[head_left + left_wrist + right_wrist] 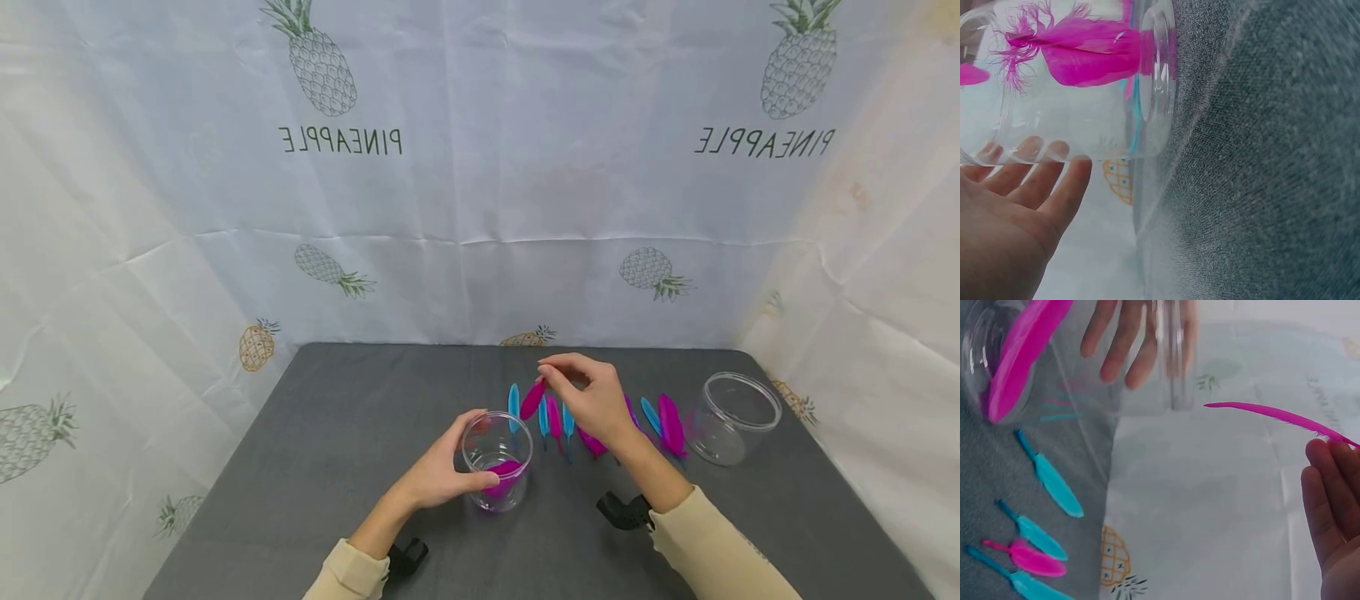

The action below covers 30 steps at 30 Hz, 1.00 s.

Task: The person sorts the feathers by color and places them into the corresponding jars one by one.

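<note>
My left hand (444, 468) grips a clear plastic jar (480, 454) that stands on the table, thumb on its near side and fingers round the left side. A magenta feather (1094, 53) lies inside the jar, plain in the left wrist view. Above and to the right of the rim, my right hand (592, 398) pinches another magenta feather (533, 400) by one end. Its free tip points down toward the jar mouth; in the right wrist view this feather (1272, 414) is just outside the rim. Blue feathers (1059, 484) and a pink feather (1038, 557) lie beside the jar.
A second clear jar (726, 454) stands at the table's right side. Between the jars lies a row of blue and magenta feathers, including a large magenta feather (671, 425). White pineapple-print cloth (480, 192) hangs behind and beside the dark grey table (337, 417).
</note>
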Tool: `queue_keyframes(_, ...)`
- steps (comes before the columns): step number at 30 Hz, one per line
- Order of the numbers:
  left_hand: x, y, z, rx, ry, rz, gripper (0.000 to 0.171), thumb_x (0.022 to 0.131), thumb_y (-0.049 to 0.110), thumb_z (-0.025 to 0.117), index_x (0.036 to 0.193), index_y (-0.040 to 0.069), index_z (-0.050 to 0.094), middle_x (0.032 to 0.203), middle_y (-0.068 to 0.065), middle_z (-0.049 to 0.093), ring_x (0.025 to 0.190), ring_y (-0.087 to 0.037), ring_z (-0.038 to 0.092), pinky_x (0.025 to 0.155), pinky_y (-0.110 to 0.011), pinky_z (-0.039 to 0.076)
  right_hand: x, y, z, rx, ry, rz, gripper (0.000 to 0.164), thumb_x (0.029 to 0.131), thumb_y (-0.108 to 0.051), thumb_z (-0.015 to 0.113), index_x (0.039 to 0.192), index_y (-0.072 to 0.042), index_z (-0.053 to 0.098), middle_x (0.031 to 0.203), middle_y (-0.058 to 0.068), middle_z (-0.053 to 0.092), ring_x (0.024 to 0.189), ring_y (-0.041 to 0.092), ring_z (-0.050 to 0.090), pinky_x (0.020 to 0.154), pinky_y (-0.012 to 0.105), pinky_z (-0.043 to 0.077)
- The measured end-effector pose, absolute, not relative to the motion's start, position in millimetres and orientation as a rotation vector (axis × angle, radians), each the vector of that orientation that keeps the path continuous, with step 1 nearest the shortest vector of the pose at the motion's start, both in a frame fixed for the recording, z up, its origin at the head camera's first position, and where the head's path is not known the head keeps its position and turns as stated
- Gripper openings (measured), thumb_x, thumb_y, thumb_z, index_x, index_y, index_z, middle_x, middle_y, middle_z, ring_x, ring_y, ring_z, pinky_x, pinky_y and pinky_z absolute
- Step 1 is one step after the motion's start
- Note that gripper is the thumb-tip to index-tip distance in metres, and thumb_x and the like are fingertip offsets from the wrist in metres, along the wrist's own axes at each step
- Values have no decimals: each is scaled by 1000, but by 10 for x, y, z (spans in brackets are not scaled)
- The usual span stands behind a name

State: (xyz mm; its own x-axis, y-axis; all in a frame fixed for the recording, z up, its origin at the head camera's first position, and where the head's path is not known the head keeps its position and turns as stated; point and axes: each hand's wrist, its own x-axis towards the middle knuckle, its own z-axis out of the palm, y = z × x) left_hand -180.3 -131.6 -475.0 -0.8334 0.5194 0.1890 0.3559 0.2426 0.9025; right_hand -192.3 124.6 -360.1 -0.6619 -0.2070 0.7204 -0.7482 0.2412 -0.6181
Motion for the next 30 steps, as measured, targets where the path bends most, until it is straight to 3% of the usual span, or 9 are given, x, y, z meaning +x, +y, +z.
queue_keyframes(6, -1802, -1321, -4738, 828, 2350, 1645, 85, 87, 38, 79, 154, 17, 31, 152, -11, 45, 140, -35, 42, 113, -59, 34, -1855, 1186, -3559, 908, -1994, 1453, 18, 84, 21, 67, 97, 10, 71, 82, 20, 72, 73, 29, 70, 75, 16, 55)
queue_keyframes(14, -1804, -1321, -4725, 808, 2352, 1612, 85, 88, 39, 78, 155, 18, 30, 155, -13, 42, 141, -27, 41, 114, -60, 33, -1804, 1109, -3629, 983, -1993, 1425, 18, 82, 20, 70, 97, 9, 71, 81, 18, 72, 69, 26, 68, 71, 18, 54)
queue_keyframes(24, -1807, -1323, -4745, 822, 2363, 1607, 85, 89, 34, 78, 156, 15, 29, 154, -13, 43, 141, -26, 41, 113, -58, 34, -1807, 1041, -3866, 1023, -2021, 1380, 17, 83, 16, 72, 97, 6, 72, 81, 15, 72, 71, 19, 69, 63, 28, 57)
queue_keyframes(30, -1793, -1321, -4754, 819, 2379, 1602, 82, 89, 34, 77, 155, 19, 30, 155, -12, 43, 141, -25, 41, 113, -59, 34, -1854, 1015, -4053, 1046, -2047, 1378, 23, 79, 18, 74, 96, 4, 72, 83, 14, 73, 69, 19, 68, 63, 32, 58)
